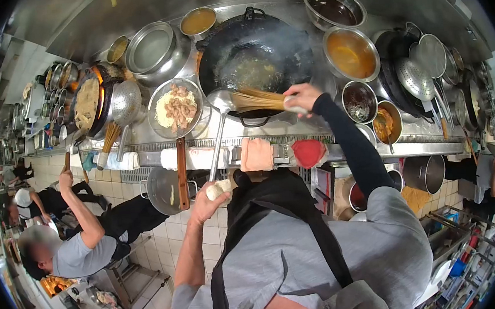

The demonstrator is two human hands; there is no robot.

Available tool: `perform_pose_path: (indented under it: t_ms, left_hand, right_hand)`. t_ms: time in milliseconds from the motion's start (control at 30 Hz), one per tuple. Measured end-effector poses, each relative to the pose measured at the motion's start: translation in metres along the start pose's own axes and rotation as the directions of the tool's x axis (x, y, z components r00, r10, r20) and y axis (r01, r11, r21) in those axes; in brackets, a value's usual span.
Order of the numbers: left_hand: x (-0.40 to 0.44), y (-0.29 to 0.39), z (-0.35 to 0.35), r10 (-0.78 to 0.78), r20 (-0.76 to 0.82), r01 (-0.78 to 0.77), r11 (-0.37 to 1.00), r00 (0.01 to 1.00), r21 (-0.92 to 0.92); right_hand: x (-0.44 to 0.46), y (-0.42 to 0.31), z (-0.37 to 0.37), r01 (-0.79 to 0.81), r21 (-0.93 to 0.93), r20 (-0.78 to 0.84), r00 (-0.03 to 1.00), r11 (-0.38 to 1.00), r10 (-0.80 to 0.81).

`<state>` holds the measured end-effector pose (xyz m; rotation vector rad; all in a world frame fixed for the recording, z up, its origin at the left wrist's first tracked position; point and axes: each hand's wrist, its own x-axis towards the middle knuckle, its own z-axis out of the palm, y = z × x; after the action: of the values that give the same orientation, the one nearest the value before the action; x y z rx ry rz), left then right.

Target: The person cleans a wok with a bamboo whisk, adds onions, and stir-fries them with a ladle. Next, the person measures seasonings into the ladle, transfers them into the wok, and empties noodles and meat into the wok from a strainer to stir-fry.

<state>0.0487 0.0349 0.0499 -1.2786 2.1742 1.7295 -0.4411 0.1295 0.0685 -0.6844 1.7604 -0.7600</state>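
Observation:
My right hand [305,99] is closed around the wrapped end of a bamboo wok brush [257,100]. The brush lies across the near side of a big black wok [215,57], its bristle tips at the bowl of a ladle [223,102]; I cannot tell whether they touch. Below, my left hand [209,202] grips the ladle's long handle where a pale cloth is wrapped round it. Some murky liquid [249,69] and steam show in the wok. Left of the ladle, a wire strainer [154,98] with a wooden handle holds noodles [167,111] topped with meat pieces [181,101].
Metal bowls stand around the wok, including one of orange liquid [351,53] and one of dark liquid [335,11]. Folded cloths [257,153] lie along the front edge. A co-worker [82,251] works on the left beside another wok [87,104] over flames.

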Motion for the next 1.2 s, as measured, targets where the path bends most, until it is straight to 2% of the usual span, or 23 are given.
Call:
perform_pose_path:
  t_ms: [33,100,133,200,300,367,400,433,500,533,567,600,667,733,767,867,900,967,1000,1033,1067,1133,1200]
  left_hand:
    - [-0.002,-0.002,0.004,0.257,-0.086,-0.217,0.919,0.963,0.329]
    - [-0.005,-0.003,0.002,0.301,-0.063,-0.213,0.793,0.951,0.571]
    - [-0.007,-0.003,0.0,0.32,-0.046,-0.206,0.706,0.946,0.677]
    - [-0.001,-0.011,-0.013,0.297,0.01,-0.188,0.578,0.955,0.794]
    - [0.007,-0.008,-0.038,0.326,0.102,-0.241,0.421,0.94,0.874]
    - [0.012,-0.006,-0.053,0.336,0.13,-0.253,0.354,0.933,0.901]
    - [0.013,-0.005,-0.057,0.357,0.137,-0.268,0.349,0.924,0.898]
    - [0.012,-0.003,-0.058,0.348,0.125,-0.253,0.349,0.929,0.902]
    - [0.012,0.003,-0.062,0.332,0.118,-0.236,0.34,0.936,0.91]
    - [0.012,0.002,-0.061,0.328,0.119,-0.239,0.355,0.937,0.904]
    - [0.014,0.0,-0.06,0.324,0.118,-0.241,0.369,0.939,0.898]
    - [0.015,-0.002,-0.06,0.32,0.117,-0.241,0.382,0.94,0.892]
    - [0.01,-0.01,-0.054,0.276,0.037,-0.179,0.51,0.96,0.842]
    - [0.0,-0.003,-0.039,0.232,-0.097,-0.085,0.663,0.968,0.744]
    - [-0.005,0.0,-0.032,0.252,-0.169,-0.069,0.723,0.953,0.687]
    - [0.002,-0.003,-0.018,0.309,-0.387,-0.113,0.884,0.869,0.454]
    - [0.008,-0.005,-0.016,0.321,-0.458,-0.151,0.917,0.829,0.369]
    - [0.024,0.0,-0.015,0.239,-0.547,-0.066,0.946,0.802,0.317]
    - [0.031,0.001,-0.016,0.196,-0.587,-0.024,0.958,0.785,0.287]
    - [0.041,-0.011,-0.016,0.147,-0.587,-0.028,0.978,0.796,0.207]
    - [0.049,-0.02,-0.012,0.14,-0.607,-0.013,0.978,0.782,0.209]
    - [0.057,-0.042,-0.006,0.122,-0.631,0.029,0.974,0.767,0.223]
    - [0.067,-0.055,0.003,0.132,-0.632,-0.005,0.98,0.763,0.199]
  right_hand:
    - [-0.005,-0.007,-0.019,0.016,-0.01,-0.002,1.0,1.0,-0.016]
    - [-0.016,-0.032,-0.05,0.048,0.0,-0.065,0.997,0.999,-0.048]
    - [-0.012,-0.032,-0.057,0.174,0.085,-0.111,0.98,0.981,-0.165]
    - [-0.009,-0.049,-0.052,0.373,0.217,-0.246,0.915,0.902,-0.319]
    - [0.015,-0.042,-0.056,0.426,0.243,-0.065,0.904,0.871,-0.423]
    - [-0.008,-0.06,-0.088,0.251,-0.147,0.065,0.968,0.957,-0.244]
    - [-0.022,-0.074,-0.107,0.164,-0.349,0.101,0.985,0.923,-0.137]
    - [-0.038,-0.085,-0.113,0.095,-0.394,0.044,0.995,0.914,-0.085]
    - [-0.034,-0.071,-0.096,0.188,-0.119,-0.095,0.975,0.975,-0.199]
    - [-0.029,-0.058,-0.084,0.245,0.017,-0.179,0.955,0.969,-0.238]
    - [-0.014,-0.035,-0.057,0.446,0.16,-0.222,0.885,0.881,-0.409]
    - [-0.007,-0.016,-0.041,0.415,0.236,-0.122,0.91,0.879,-0.397]
    - [-0.024,-0.015,-0.025,0.305,-0.17,-0.065,0.945,0.937,-0.32]
    - [-0.037,-0.01,-0.038,0.309,-0.663,-0.113,0.859,0.682,-0.499]
    - [-0.043,-0.012,-0.038,0.231,-0.616,-0.189,0.885,0.753,-0.426]
    - [-0.014,-0.013,-0.016,0.37,-0.654,-0.05,0.849,0.66,-0.526]
    - [0.01,-0.013,0.002,0.487,-0.616,0.01,0.791,0.619,-0.612]
    - [0.075,-0.028,0.037,0.501,-0.478,0.027,0.83,0.722,-0.557]
    - [0.107,-0.04,0.058,0.377,-0.537,-0.19,0.818,0.755,-0.543]
    - [0.135,-0.055,0.065,0.372,-0.45,-0.327,0.777,0.812,-0.537]
    - [0.152,-0.072,0.072,0.268,-0.441,-0.497,0.722,0.857,-0.482]
    - [0.138,-0.086,0.075,0.207,0.087,-0.465,0.873,0.974,-0.144]
    - [0.149,-0.041,0.109,0.324,-0.354,-0.426,0.779,0.877,-0.46]
